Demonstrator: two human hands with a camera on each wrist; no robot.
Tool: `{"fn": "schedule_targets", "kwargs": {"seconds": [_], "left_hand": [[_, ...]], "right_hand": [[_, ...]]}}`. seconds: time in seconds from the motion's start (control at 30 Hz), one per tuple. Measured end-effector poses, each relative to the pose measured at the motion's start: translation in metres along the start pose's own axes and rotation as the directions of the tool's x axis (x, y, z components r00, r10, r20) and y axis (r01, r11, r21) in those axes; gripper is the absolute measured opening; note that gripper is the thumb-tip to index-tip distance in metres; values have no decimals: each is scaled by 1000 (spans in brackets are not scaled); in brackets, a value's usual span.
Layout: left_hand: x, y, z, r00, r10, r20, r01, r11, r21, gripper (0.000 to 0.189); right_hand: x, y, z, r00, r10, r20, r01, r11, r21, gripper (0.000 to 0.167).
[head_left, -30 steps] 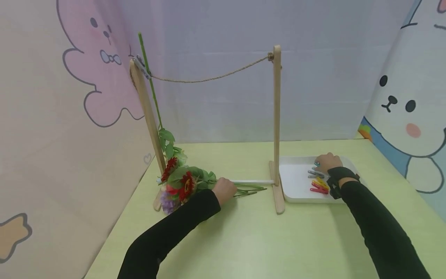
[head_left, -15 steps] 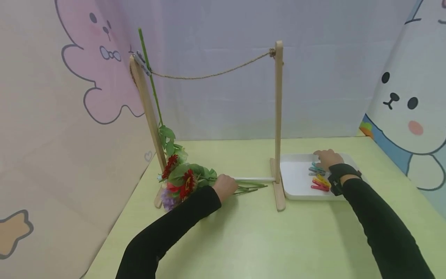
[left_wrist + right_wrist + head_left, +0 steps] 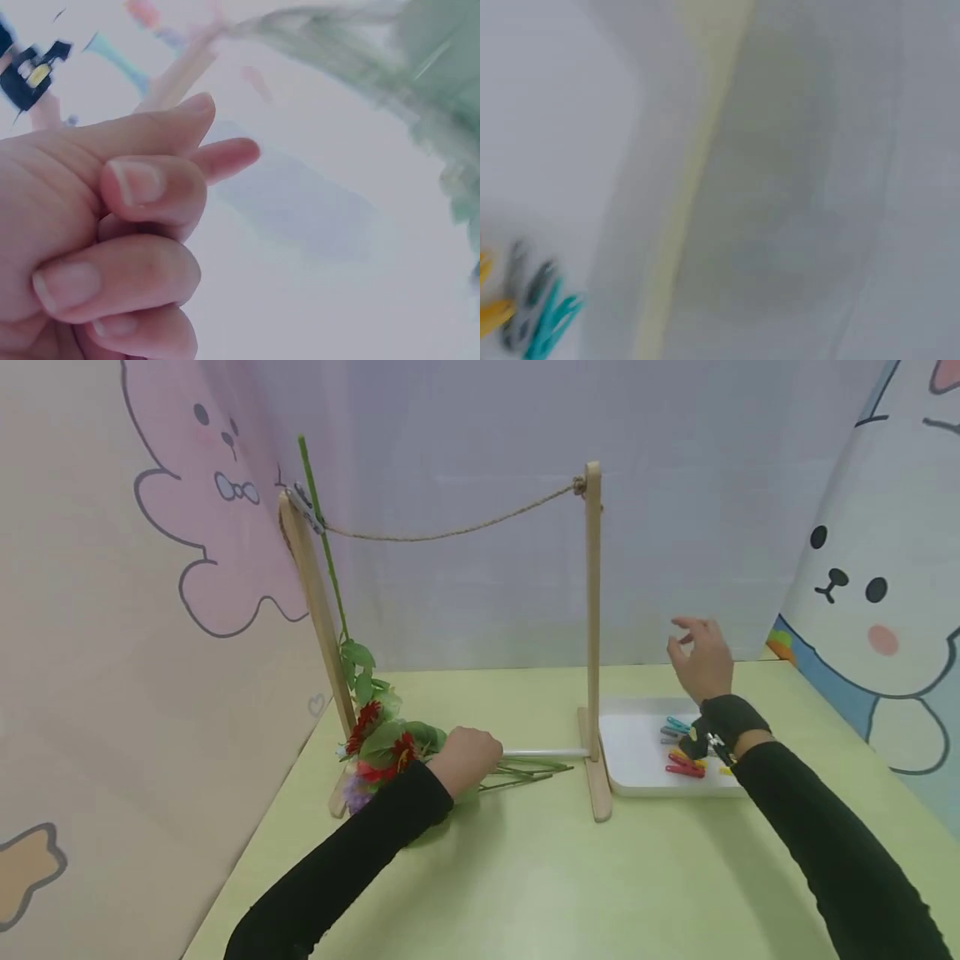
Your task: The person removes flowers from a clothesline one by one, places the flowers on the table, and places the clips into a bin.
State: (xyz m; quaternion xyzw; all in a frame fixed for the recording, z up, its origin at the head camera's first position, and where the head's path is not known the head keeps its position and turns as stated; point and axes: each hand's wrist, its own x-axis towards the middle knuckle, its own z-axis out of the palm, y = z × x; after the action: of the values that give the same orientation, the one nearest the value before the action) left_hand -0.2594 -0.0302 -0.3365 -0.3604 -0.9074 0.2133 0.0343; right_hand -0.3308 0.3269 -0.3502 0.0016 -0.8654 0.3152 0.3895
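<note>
In the head view my left hand point(image 3: 467, 762) is over the bunch of artificial flowers point(image 3: 393, 756), where leaves meet stems point(image 3: 525, 772). The left wrist view shows its fingers point(image 3: 142, 277) curled towards the palm, nothing visible in them, the stems point(image 3: 322, 30) lying beyond. My right hand point(image 3: 703, 660) is raised above the back of the white tray point(image 3: 626, 768), thumb and index finger bent with a gap between them. No fingers appear in the right wrist view. Teal clothespins point(image 3: 551, 322), grey clothespins point(image 3: 525, 300) and red clothespins point(image 3: 684, 767) lie in the tray.
A rope point(image 3: 450, 533) sags between two wooden posts point(image 3: 593, 610). At its left end a grey clothespin point(image 3: 305, 510) holds an upside-down flower stem point(image 3: 330, 560). A white crossbar point(image 3: 547, 752) runs low between the posts. Printed cloth point(image 3: 480, 593) stands behind the table.
My right hand has risen from the clothespins in the tray and its fingers have come apart. My left hand has shifted slightly left and up from the stems.
</note>
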Motion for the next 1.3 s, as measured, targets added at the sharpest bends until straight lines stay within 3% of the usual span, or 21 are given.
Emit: {"fn": "schedule_targets", "kwargs": {"seconds": [0.07,0.13,0.23,0.3,0.33,0.37,0.43,0.5,0.57,0.6,0.63,0.67,0.7,0.73,0.8,0.87,0.93,0.97,1.03,1.2,1.3], "left_hand": [[-12,-12,-19,999,-37,-28,35,996,-78,30],[-21,-27,-32,995,-87,-55,79,988,-131,25],[-34,-51,-46,986,-155,-60,140,970,-199,26],[-41,-66,-48,979,-193,-69,174,959,-223,33],[-42,-72,-49,976,-206,-77,184,956,-228,36],[-43,-78,-49,971,-221,-94,193,952,-239,39],[-45,-90,-49,955,-267,-130,228,939,-257,39],[-46,-102,-48,928,-341,-150,285,909,-304,35],[-46,-113,-47,888,-425,-173,341,864,-371,31],[-47,-117,-46,864,-471,-179,372,836,-403,31],[-47,-121,-46,837,-520,-171,404,798,-448,32],[-48,-125,-46,808,-563,-171,429,763,-483,33],[-49,-127,-47,777,-603,-183,449,733,-511,34],[-50,-129,-48,741,-643,-192,472,703,-532,34],[-52,-136,-49,669,-713,-208,518,649,-557,34],[-54,-143,-50,601,-764,-233,563,612,-555,34],[-55,-150,-51,555,-792,-256,598,593,-538,34],[-56,-154,-52,542,-801,-253,616,583,-530,34],[-59,-160,-52,516,-823,-237,654,558,-511,35],[-73,-173,-47,471,-857,-207,712,508,-485,38],[-79,-177,-40,463,-864,-195,731,497,-467,38]], "right_hand": [[17,-30,-7,977,76,-197,-47,988,149,25],[36,-64,-22,928,213,-306,-100,933,347,21],[60,-118,-50,854,387,-348,-75,754,653,19],[73,-152,-64,832,426,-357,19,620,784,20],[78,-166,-69,830,405,-383,84,587,805,21],[81,-179,-72,836,366,-408,147,567,810,21],[84,-205,-70,862,256,-437,230,571,788,23],[83,-229,-62,911,119,-396,261,576,774,22],[80,-254,-53,975,47,-218,161,531,832,19],[79,-267,-49,995,8,-98,80,515,853,18],[77,-280,-45,999,-24,25,-10,514,858,19],[76,-292,-40,989,-54,141,-93,521,849,20],[76,-303,-34,966,-83,245,-166,530,832,21],[76,-314,-27,935,-97,340,-230,565,792,24],[77,-333,-10,885,-164,436,-222,675,704,32],[80,-350,9,850,-193,489,-176,772,611,40],[84,-365,24,829,-191,526,-140,839,525,46],[86,-372,31,822,-188,537,-131,856,501,49],[89,-387,43,811,-185,555,-145,856,497,54],[90,-421,69,773,-186,606,-266,772,577,60],[87,-439,83,760,-208,616,-268,763,588,61]]}}
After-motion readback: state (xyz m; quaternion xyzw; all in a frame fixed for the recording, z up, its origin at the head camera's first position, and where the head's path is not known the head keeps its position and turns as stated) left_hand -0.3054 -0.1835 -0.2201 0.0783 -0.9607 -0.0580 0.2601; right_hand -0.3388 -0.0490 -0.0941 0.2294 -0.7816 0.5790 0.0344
